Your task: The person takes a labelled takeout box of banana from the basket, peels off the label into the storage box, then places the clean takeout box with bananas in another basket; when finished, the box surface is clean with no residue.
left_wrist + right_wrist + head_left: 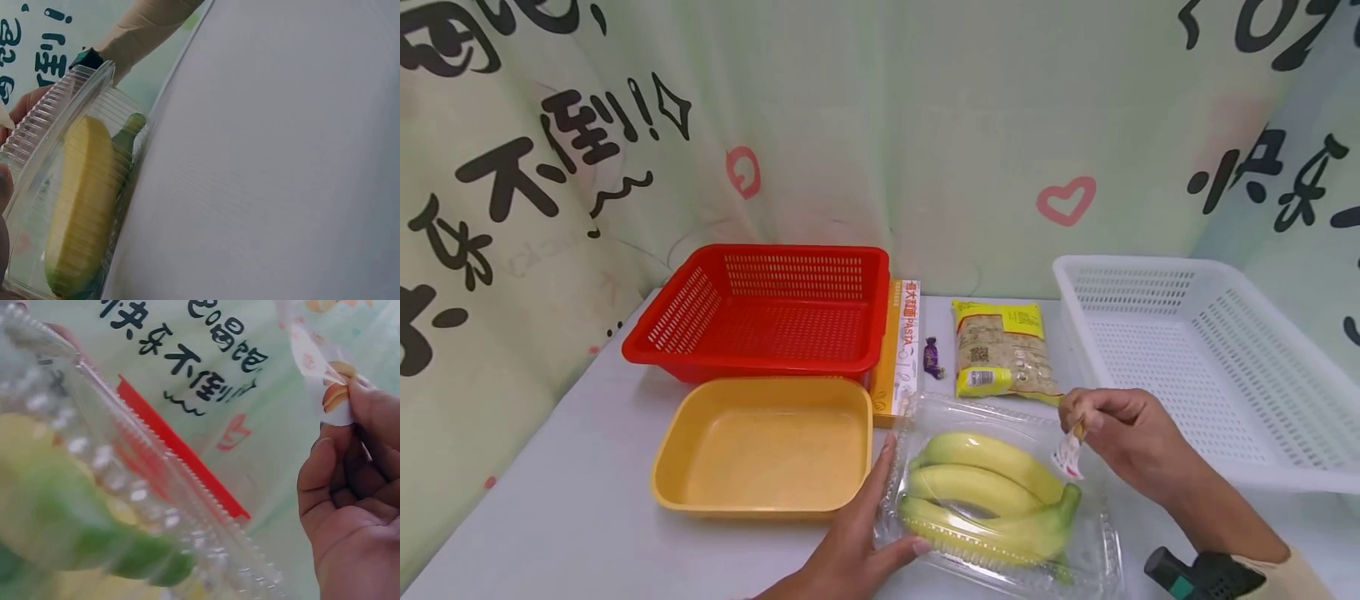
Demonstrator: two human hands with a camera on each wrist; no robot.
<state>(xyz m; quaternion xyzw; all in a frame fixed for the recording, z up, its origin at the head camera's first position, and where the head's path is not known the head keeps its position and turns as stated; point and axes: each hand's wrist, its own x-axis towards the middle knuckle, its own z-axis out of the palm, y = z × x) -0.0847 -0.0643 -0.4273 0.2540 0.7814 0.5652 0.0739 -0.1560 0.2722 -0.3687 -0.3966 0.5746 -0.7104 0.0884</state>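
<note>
Clear box [1093,529] of bananas [981,500] at the near side of the desk [587,533].
Left hand [861,529] grips the box's left side; right hand [1127,437] pinches a small printed label [1067,458] near its right side. Yellow tray [760,446] stands left; yellow bag [1003,350] and wrapped candy [932,358] lie behind; red basket [760,367], back left; white basket [1285,475], right.

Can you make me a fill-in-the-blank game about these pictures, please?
The clear container holds fruit called ____.
The person's ____ hand holds that container.
The basket behind the yellow tray is coloured ____.
The rightmost basket is coloured ____.
Missing words: bananas; left; red; white.
</note>
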